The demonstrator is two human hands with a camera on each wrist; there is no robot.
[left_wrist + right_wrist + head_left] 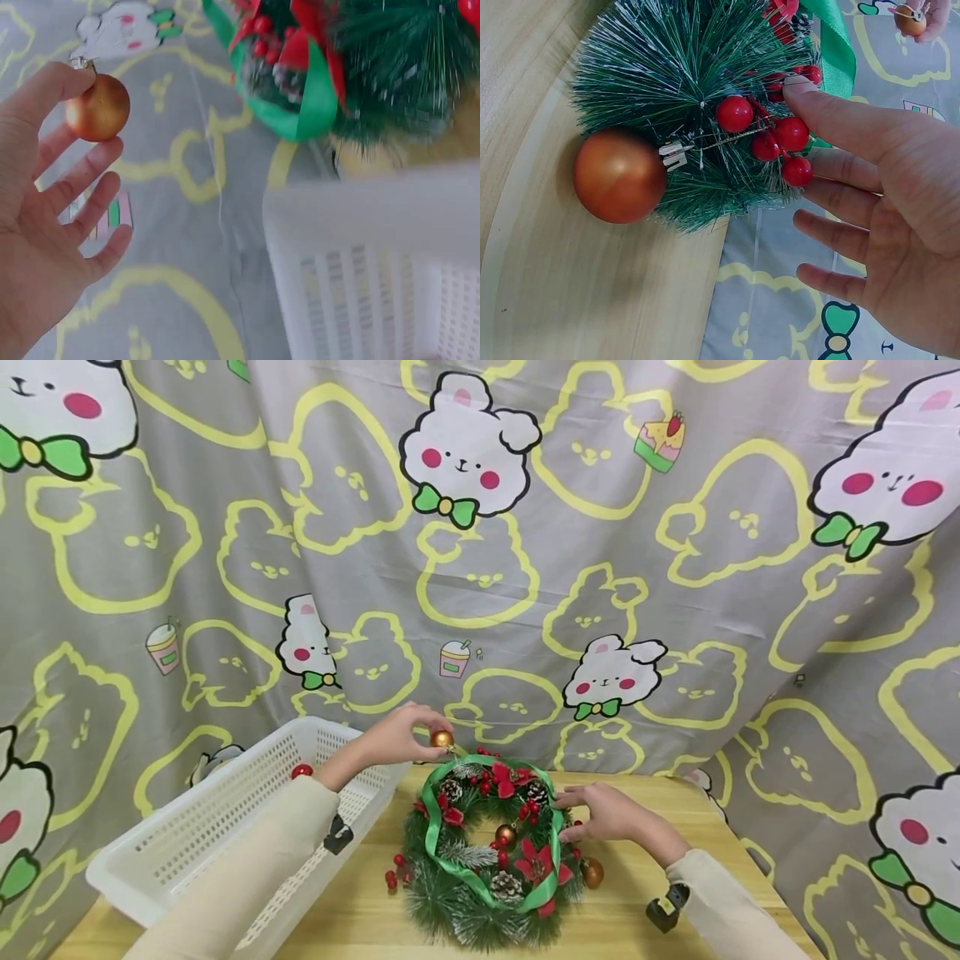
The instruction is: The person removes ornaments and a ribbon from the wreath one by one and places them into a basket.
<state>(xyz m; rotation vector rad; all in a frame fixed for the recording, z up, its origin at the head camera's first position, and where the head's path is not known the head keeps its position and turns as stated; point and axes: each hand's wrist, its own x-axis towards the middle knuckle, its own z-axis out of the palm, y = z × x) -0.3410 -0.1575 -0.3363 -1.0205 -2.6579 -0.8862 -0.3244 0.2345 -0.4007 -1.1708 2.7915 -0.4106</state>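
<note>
My left hand (395, 735) pinches a gold-orange Christmas ball (442, 739) by its metal cap, just past the far left edge of a green wreath (442, 910). In the left wrist view, the ball (98, 109) sits between thumb and fingers. My right hand (613, 812) lies at the wreath's right side, its fingers fairly straight, with the thumb tip by some red berries (791, 135). A green ribbon (432, 827) loops over the wreath, among red flowers (536, 862) and pinecones (506, 885). Another matte orange ball (620, 176) hangs by a cord at the right edge.
A white perforated plastic basket (120, 868) stands to the left with a red ball (302, 771) inside; my left forearm reaches over it. Loose-looking red berries (392, 879) stick out at the wreath's left. Behind the wooden table (637, 927) hangs a grey patterned curtain (495, 602).
</note>
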